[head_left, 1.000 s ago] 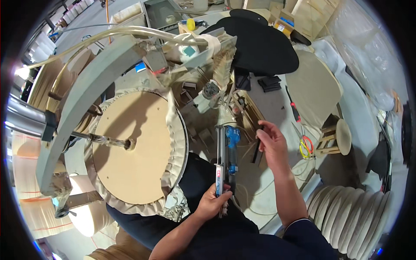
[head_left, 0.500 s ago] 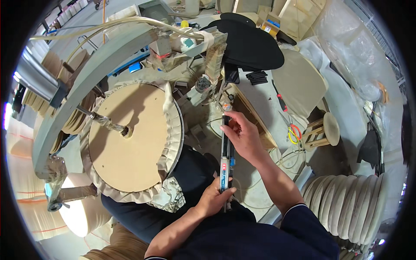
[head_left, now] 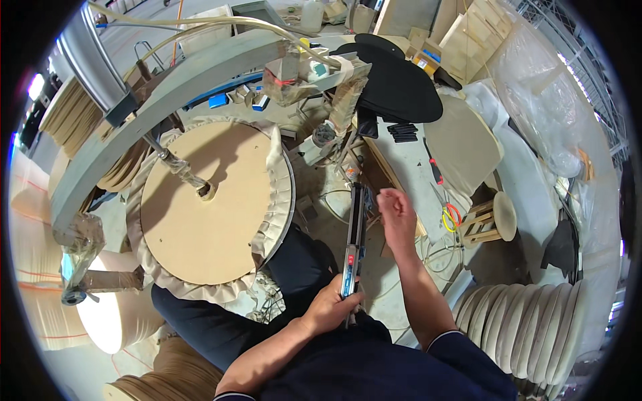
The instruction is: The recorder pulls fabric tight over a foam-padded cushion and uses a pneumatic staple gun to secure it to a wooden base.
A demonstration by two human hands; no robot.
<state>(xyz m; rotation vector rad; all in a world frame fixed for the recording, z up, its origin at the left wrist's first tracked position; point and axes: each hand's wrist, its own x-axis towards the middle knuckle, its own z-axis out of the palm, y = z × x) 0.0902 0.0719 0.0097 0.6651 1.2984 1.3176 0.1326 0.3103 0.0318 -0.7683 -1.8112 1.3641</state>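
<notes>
My left hand (head_left: pixel 328 306) is closed round a staple gun (head_left: pixel 353 250) with a long, dark magazine, held over my lap and pointing away from me. My right hand (head_left: pixel 397 212) is just right of the magazine's far end, apart from it. Its fingers are curled in; whether anything small is inside them is hidden. Left of the gun a round wooden board (head_left: pixel 204 234) faces up, with gathered beige fabric (head_left: pixel 277 194) folded over its rim. A rod (head_left: pixel 184 174) wrapped in clear plastic presses on the board's middle.
A curved grey frame arm (head_left: pixel 154 83) carrying a cylinder (head_left: pixel 93 60) arches over the board. On the right bench lie a screwdriver (head_left: pixel 433 162), scissors (head_left: pixel 451 218), black strips (head_left: pixel 402 132) and black pads (head_left: pixel 401 83). Stacked round cushions (head_left: pixel 521 327) are at lower right, by a small wooden stool (head_left: pixel 493 219).
My right hand has drawn back to the right, away from the staple gun's magazine. The gun stays in my left hand. The whole view has shifted a little.
</notes>
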